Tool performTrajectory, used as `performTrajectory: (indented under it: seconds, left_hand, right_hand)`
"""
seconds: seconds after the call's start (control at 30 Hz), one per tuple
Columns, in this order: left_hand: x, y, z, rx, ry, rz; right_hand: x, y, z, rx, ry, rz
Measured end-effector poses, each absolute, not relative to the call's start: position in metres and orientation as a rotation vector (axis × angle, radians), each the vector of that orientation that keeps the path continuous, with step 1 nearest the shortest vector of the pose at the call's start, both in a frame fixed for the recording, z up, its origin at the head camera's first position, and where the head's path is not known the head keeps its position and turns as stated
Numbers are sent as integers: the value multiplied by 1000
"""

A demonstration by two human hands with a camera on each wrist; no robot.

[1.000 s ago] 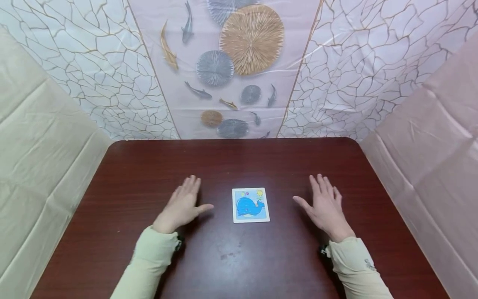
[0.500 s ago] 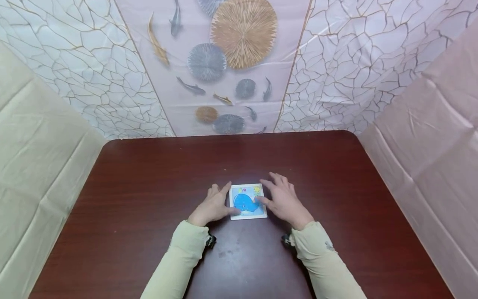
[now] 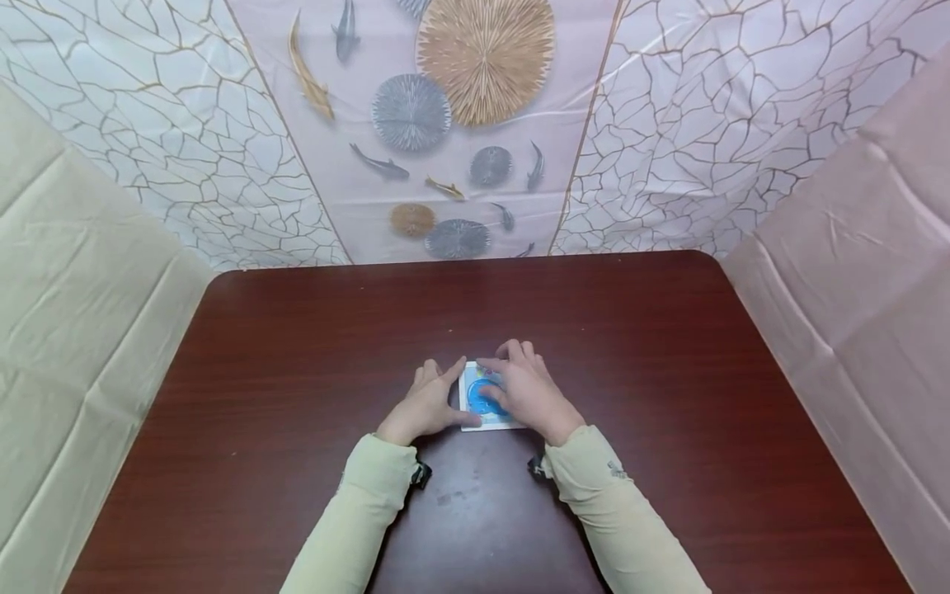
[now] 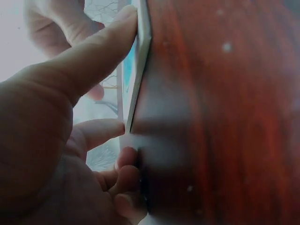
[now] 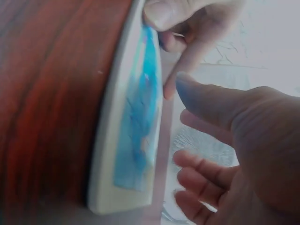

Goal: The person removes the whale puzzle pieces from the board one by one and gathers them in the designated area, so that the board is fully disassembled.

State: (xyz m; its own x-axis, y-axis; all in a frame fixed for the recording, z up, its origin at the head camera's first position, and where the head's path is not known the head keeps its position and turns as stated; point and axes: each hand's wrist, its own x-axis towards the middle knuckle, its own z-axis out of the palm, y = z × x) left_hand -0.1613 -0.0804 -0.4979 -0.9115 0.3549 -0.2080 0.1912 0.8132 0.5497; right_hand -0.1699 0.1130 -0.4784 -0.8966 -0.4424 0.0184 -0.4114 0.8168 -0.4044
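Note:
A square jigsaw puzzle [image 3: 476, 403] with a blue whale picture and a white frame lies on the table. My left hand [image 3: 421, 408] holds its left side, thumb over the near corner and index fingertip at the far corner. The left wrist view shows that thumb [image 4: 101, 54] along the frame's edge. Over the puzzle's right part is my right hand [image 3: 530, 394], covering some of the picture. In the right wrist view, its thumb [image 5: 204, 96] and fingers are spread apart above the picture, with nothing between them.
The dark red-brown wooden table [image 3: 297, 330] extends around the puzzle on all sides. A patterned cloth [image 3: 638, 148] hangs behind the table's far edge. Beige cloth panels [image 3: 82, 330] stand along both sides. Each wrist carries a small black device [image 3: 420, 474] below the sleeve cuff.
Both hands have come inward from either side to the puzzle. The left hand has taken hold of its left edge. Over the last half second the right hand has moved further left, over the picture.

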Motion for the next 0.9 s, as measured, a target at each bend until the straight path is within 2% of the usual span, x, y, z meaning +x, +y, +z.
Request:
performTrajectory:
  seconds: [0.27,0.9]
  left_hand:
    - [-158,-80,-497,441,2743,735]
    - [-161,-78,-497,433,2760,671]
  right_hand:
    - [-174,107,-488,-752,2924,-543]
    - [-184,100,-483,-767,2953,-471]
